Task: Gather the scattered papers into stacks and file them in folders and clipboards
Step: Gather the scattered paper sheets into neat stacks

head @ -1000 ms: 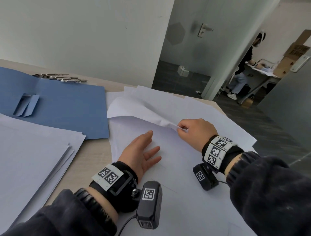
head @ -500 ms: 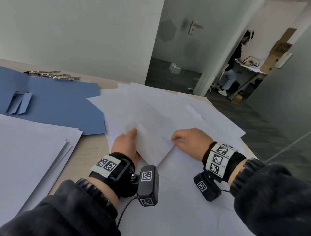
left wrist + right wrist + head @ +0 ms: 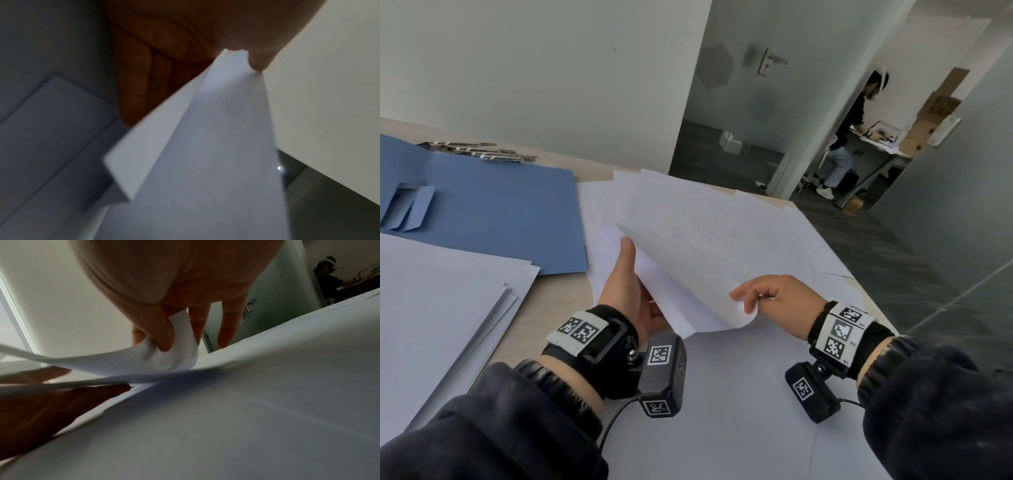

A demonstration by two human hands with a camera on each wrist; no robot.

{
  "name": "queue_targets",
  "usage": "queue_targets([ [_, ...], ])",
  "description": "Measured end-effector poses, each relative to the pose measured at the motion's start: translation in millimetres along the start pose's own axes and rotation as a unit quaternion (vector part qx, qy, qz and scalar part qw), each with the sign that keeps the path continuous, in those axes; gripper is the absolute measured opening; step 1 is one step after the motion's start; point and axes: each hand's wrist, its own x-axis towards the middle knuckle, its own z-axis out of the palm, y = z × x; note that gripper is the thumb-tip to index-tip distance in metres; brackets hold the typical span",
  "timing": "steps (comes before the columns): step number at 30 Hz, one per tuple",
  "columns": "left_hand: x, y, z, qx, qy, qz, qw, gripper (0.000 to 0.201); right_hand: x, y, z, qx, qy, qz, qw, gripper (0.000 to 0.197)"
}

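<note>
White sheets are lifted above the scattered papers on the desk. Left hand grips their near-left edge, thumb on top. Right hand pinches the curled near corner.

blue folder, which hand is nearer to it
Left. The left hand holds the lifted sheets just right of the blue folder, close to its lower right corner. The right hand pinches the sheets' near corner, farther right.

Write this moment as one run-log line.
left hand: holds lifted sheets | right hand: pinches their corner | blue folder: open, empty
</note>
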Motion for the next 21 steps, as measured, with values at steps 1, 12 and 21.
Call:
queue_targets([
  [1,-1.9,0.0,-0.1,-0.008,0.003,-0.001,1.0,0.079,0.2,2.0,1.8,-0.002,-0.008,0.011,1.0,0.047],
  [12,9.6,-13.0,3.7,0.085,0.106,0.058,0.989,0.013,69.0,104.2,-102.7,-0.15,0.099,0.295,0.938,0.073],
  [21,19.8,-14.9,2.1,0.104,0.09,0.071,0.988,0.016,103.5,127.1,-107.1,-0.235,-0.031,0.337,0.911,0.106],
])
